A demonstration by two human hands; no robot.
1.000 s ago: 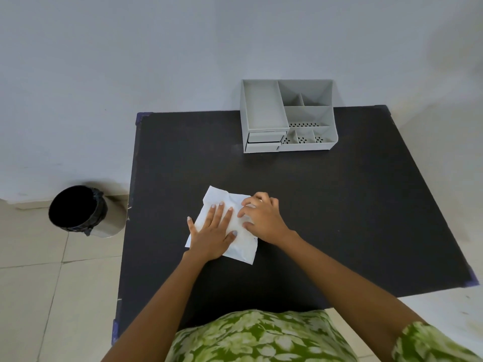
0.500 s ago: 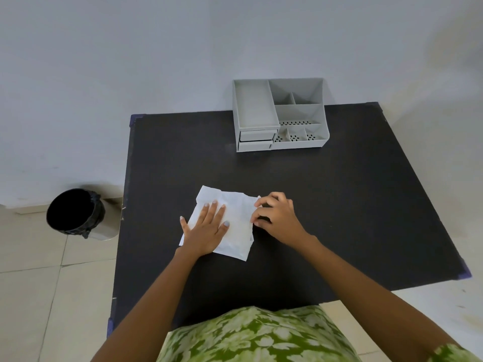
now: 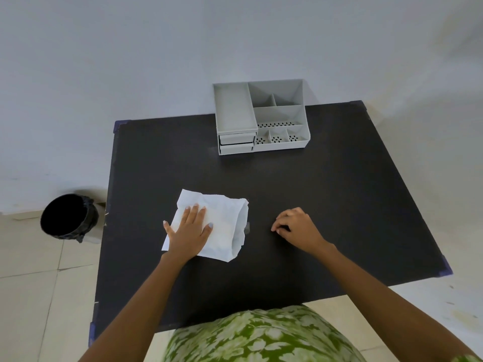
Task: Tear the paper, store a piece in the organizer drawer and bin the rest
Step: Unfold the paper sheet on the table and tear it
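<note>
A crumpled white sheet of paper (image 3: pixel 223 218) lies on the black table (image 3: pixel 326 189), left of centre, with its right edge folded over. My left hand (image 3: pixel 189 232) lies flat on the sheet's left half, fingers spread, pressing it down. Clear of the paper, to its right, my right hand (image 3: pixel 298 228) rests on the table with its fingers curled in; I see nothing in them. The grey organizer (image 3: pixel 235 111) stands at the table's far edge, and its two small drawers (image 3: pixel 236 142) at front left are closed.
A round bin with a black liner (image 3: pixel 66 215) stands on the tiled floor, left of the table. The wall is right behind the organizer. My green patterned clothing fills the bottom of the view.
My right hand has come off the paper and slid right across the table. The paper's right edge now lies folded over. My left hand stays pressed on the sheet.
</note>
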